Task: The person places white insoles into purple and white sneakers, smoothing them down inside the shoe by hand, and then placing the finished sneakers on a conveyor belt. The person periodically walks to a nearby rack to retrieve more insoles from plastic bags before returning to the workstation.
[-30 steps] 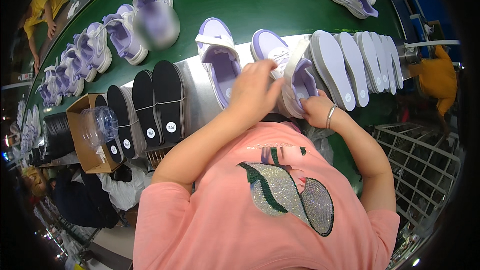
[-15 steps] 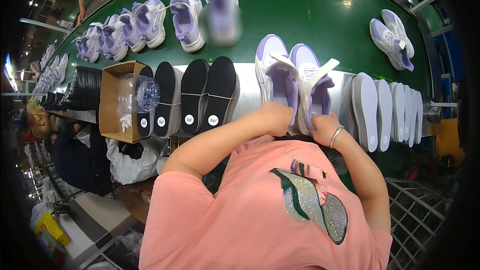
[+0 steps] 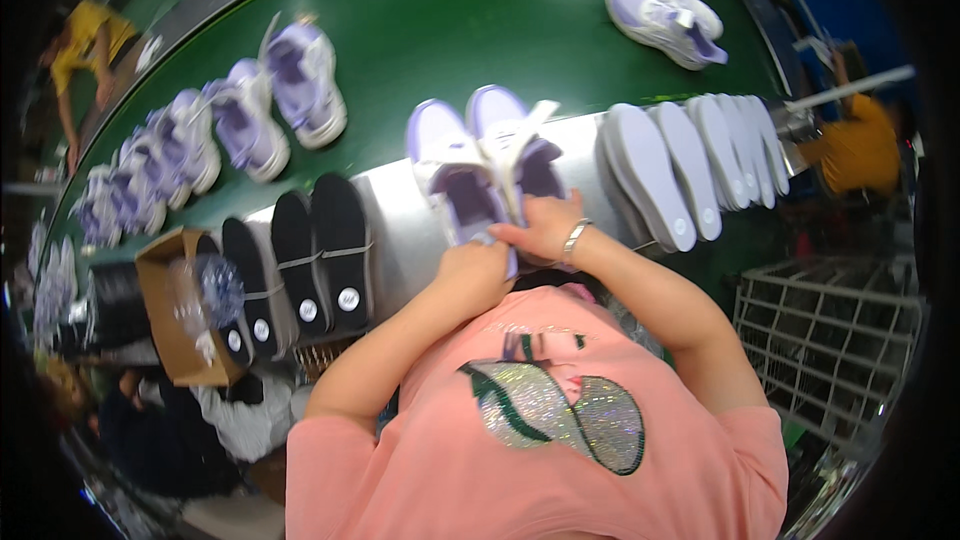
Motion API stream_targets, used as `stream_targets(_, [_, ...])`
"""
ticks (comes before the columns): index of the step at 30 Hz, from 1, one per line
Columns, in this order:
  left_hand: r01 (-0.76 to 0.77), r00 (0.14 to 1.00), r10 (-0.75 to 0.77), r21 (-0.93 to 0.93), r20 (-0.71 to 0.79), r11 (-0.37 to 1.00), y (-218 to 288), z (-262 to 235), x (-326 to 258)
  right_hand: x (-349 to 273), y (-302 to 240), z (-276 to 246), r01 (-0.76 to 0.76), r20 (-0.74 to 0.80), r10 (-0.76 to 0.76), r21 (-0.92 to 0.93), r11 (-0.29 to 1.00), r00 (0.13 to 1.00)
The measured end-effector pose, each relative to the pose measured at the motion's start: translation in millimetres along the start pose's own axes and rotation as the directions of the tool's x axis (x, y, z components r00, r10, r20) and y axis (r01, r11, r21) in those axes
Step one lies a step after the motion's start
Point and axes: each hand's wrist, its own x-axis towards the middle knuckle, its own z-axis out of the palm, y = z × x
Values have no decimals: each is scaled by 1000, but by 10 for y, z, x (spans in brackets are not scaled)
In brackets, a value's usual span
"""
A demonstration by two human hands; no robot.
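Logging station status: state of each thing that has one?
Near shoes: upright, side by side
Left hand: at heel, grip unclear
Right hand: likewise
Left shoe row: upright
Far pair: side by side
Black insoles: tied
Lilac insoles: lined up
Cardboard box: open

- Left forearm (image 3: 395, 340) slants up and inward, elbow bent.
- Left hand (image 3: 476, 274): back uppermost, fingers curled.
- Right forearm (image 3: 655, 292) angles inward, elbow bent outward.
- Right hand (image 3: 547, 228): thumb (image 3: 508, 233) stretched leftward, near left knuckles.
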Motion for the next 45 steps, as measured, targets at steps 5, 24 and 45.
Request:
stream_targets(5, [-91, 987, 70, -146, -145, 985, 22, -121, -122, 5, -19, -73, 2, -31, -2, -1, 1000, 1000])
stream_targets(24, [-378, 774, -8, -473, -633, 796, 394, -410, 165, -432, 1431, -450, 141, -848, 7, 96, 985, 530])
stream_targets(45, [227, 945, -35, -576, 325, 785, 776, -125, 3031, -914, 2267, 826, 336, 30, 603, 808, -484, 797])
